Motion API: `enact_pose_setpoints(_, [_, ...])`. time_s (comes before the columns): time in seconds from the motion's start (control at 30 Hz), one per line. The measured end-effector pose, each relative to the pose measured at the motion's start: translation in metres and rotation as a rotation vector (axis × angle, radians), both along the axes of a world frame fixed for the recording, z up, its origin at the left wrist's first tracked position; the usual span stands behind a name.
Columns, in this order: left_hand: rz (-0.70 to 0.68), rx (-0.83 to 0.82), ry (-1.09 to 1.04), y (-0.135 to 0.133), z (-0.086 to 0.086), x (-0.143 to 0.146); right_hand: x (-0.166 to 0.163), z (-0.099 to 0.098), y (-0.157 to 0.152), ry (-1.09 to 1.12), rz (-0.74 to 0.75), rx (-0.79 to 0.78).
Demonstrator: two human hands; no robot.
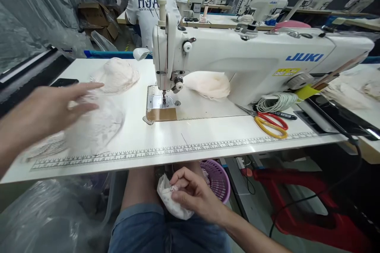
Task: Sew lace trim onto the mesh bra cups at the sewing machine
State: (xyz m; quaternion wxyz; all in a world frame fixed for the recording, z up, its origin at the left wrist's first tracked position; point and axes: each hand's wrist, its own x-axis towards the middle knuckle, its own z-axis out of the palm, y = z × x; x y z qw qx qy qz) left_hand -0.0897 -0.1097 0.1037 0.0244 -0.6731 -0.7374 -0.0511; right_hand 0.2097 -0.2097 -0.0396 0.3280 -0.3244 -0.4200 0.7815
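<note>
My left hand point(56, 108) is over the left part of the sewing table, blurred by motion, with thumb and forefinger stretched apart. Just under and beside it lies a thin white fabric piece point(99, 126), blurred too; whether the fingers touch it I cannot tell. Behind it rests a cream, rounded fabric piece point(117, 74), and a patterned one point(49, 146) lies at the front left. Below the table edge, over my lap, my right hand point(197, 195) pinches a small white cup-shaped fabric piece point(175, 201) between thumb and fingers.
A white sewing machine point(255, 53) stands on the table point(136, 130), a cream fabric piece point(209, 84) under its arm. Scissors point(271, 123) and coiled cord point(276, 102) lie right. A purple basket point(221, 184) sits below. Another person point(152, 12) sits ahead, back turned.
</note>
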Motion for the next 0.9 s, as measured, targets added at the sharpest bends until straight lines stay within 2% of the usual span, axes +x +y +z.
enact_pose_setpoints(0.07, [-0.277, 0.191, -0.066, -0.018, -0.016, 0.032, 0.003, 0.002, -0.002, -0.047, 0.001, 0.04])
enact_pose_setpoints(0.1, [-0.429, 0.206, -0.195, -0.037, -0.029, 0.049, 0.005, 0.004, -0.003, -0.076, 0.007, 0.073])
enact_pose_setpoints(0.13, [-0.49, 0.13, -0.357, -0.058, -0.043, 0.066, 0.007, 0.007, -0.004, -0.109, 0.017, 0.117])
enact_pose_setpoints(0.2, [-0.531, -0.13, -0.618, -0.099, -0.071, 0.096, 0.011, 0.014, -0.007, -0.171, 0.031, 0.23])
enact_pose_setpoints(0.23, [-0.527, -0.248, -0.706, -0.115, -0.082, 0.108, 0.014, 0.017, -0.008, -0.198, 0.034, 0.291])
enact_pose_setpoints(0.3, [-0.388, -0.397, -0.846, -0.133, -0.099, 0.123, 0.019, 0.021, -0.012, -0.251, 0.027, 0.39])
enact_pose_setpoints(0.37, [-0.27, -0.514, -0.952, -0.134, -0.108, 0.13, 0.024, 0.021, -0.014, -0.314, 0.013, 0.443])
enact_pose_setpoints(0.47, [-0.19, -0.64, -1.063, -0.127, -0.116, 0.133, 0.03, 0.019, -0.017, -0.472, 0.022, 0.547])
enact_pose_setpoints(0.53, [-0.173, -0.637, -1.069, -0.124, -0.121, 0.135, 0.03, 0.019, -0.017, -0.585, 0.029, 0.665])
enact_pose_setpoints(0.67, [-0.194, -0.527, -0.979, -0.127, -0.13, 0.142, 0.02, 0.021, -0.015, -0.719, 0.009, 0.929])
enact_pose_setpoints(0.73, [-0.202, -0.546, -0.989, -0.129, -0.132, 0.144, 0.015, 0.019, -0.015, -0.748, 0.0, 1.027])
enact_pose_setpoints(0.8, [-0.192, -0.612, -1.053, -0.129, -0.133, 0.145, 0.013, 0.017, -0.015, -0.711, -0.019, 1.018])
enact_pose_setpoints(0.83, [-0.179, -0.652, -1.1, -0.128, -0.134, 0.146, 0.014, 0.015, -0.016, -0.661, -0.03, 0.947])
enact_pose_setpoints(0.9, [-0.142, -0.743, -1.209, -0.127, -0.135, 0.146, 0.017, 0.012, -0.016, -0.507, -0.04, 0.711])
